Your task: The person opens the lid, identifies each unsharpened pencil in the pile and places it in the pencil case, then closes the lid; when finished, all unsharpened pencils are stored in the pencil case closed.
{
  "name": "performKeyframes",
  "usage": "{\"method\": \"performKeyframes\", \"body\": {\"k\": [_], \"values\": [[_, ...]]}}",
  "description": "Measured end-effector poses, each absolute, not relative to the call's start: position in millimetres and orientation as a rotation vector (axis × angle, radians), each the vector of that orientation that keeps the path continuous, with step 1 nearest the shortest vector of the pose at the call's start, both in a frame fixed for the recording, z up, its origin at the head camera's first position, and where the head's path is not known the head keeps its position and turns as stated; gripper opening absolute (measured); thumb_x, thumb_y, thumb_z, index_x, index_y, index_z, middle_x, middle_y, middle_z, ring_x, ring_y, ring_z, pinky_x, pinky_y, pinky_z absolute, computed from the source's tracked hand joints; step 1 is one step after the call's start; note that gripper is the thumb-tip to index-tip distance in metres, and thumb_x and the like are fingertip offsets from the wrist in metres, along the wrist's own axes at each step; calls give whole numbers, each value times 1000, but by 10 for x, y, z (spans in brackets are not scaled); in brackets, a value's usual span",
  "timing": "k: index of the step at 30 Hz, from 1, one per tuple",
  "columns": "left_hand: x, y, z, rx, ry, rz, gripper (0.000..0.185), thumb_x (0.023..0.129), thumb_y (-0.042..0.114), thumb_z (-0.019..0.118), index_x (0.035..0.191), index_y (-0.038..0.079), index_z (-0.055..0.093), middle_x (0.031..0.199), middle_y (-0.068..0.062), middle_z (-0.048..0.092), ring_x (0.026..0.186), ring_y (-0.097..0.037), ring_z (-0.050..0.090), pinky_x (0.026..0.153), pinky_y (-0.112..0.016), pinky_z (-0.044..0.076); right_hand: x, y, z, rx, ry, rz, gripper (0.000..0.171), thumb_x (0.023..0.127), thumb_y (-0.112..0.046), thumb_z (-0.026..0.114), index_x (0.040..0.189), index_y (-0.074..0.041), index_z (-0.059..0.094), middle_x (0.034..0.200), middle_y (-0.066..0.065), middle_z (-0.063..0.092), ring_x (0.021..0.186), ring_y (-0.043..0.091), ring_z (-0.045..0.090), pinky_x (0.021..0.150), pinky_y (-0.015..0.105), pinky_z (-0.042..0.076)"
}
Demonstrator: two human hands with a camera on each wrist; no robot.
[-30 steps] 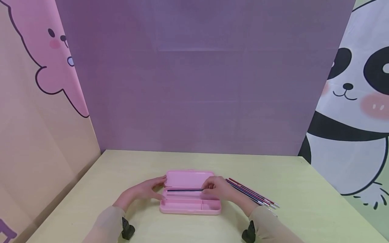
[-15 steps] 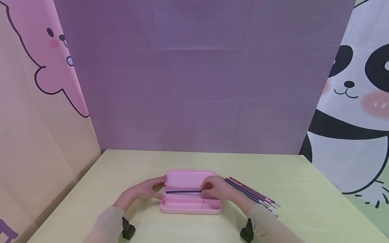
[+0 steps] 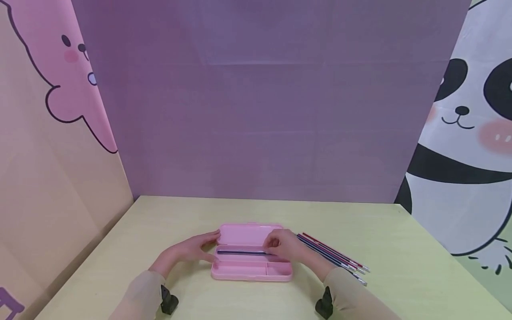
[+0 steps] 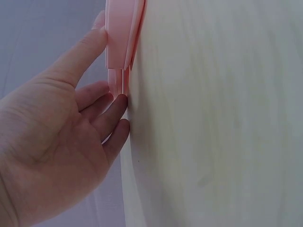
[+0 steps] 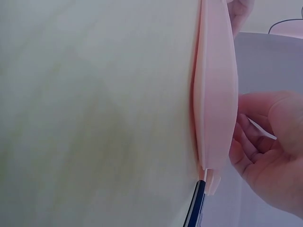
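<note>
A pink pencil case point(image 3: 240, 271) lies with its lid point(image 3: 248, 234) raised on the table. One dark pencil point(image 3: 240, 253) lies lengthwise in its rear compartment. At the case's left end is my left hand point(image 3: 188, 249), thumb against the near part and fingers by the lid. The left wrist view shows this left hand point(image 4: 61, 127) with relaxed fingers touching the case point(image 4: 120, 35). My right hand point(image 3: 286, 244) is just over the pencil's right end, fingers loosely bent. In the right wrist view, the case wall point(image 5: 220, 85) hides part of the right hand's fingertips point(image 5: 239, 161).
Several dark blue and red pencils point(image 3: 332, 253) lie in a slanted bunch right of the case, beneath the right forearm. The pale wooden table point(image 3: 180, 213) meets a purple backdrop point(image 3: 256, 111) at the back. Printed cartoon panels stand on both sides.
The dark pencil has settled lower in the rear compartment, and more of its right end shows below the right fingers. My right hand has risen slightly. The left hand stays put.
</note>
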State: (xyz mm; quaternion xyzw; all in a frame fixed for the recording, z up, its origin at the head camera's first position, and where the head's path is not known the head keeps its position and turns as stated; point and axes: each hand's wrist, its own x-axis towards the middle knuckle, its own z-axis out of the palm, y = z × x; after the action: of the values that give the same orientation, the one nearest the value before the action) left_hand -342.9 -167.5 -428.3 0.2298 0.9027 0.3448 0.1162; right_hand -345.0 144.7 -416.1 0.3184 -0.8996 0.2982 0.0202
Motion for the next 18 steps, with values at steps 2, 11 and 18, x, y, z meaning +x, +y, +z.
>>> {"method": "performKeyframes", "body": {"k": [2, 11, 18], "values": [[-3433, -1671, -4280, 680, 2643, 1011, 91, 76, 37, 77, 147, 8, 29, 154, -14, 25, 142, -36, 20, 115, -53, 18, -3450, 1454, -4150, 997, -2787, 925, 6, 82, -8, 71, 88, -8, 70, 80, -2, 64, 68, 7, 51, 61, 16, 47], [-3423, -1669, -4269, 680, 2650, 993, 89, 77, 37, 76, 147, 8, 29, 153, -14, 26, 141, -37, 21, 115, -55, 19, -3444, 1536, -4082, 1004, -2777, 994, 11, 82, -10, 72, 91, -5, 69, 81, 0, 64, 69, 5, 54, 62, 18, 49], [-3401, -1674, -4252, 660, 2648, 987, 89, 76, 38, 76, 147, 9, 30, 153, -14, 27, 141, -38, 20, 114, -56, 17, -3433, 1636, -4018, 952, -2765, 1085, 14, 83, -10, 70, 96, -4, 68, 84, 1, 66, 73, 7, 57, 66, 18, 51]]}}
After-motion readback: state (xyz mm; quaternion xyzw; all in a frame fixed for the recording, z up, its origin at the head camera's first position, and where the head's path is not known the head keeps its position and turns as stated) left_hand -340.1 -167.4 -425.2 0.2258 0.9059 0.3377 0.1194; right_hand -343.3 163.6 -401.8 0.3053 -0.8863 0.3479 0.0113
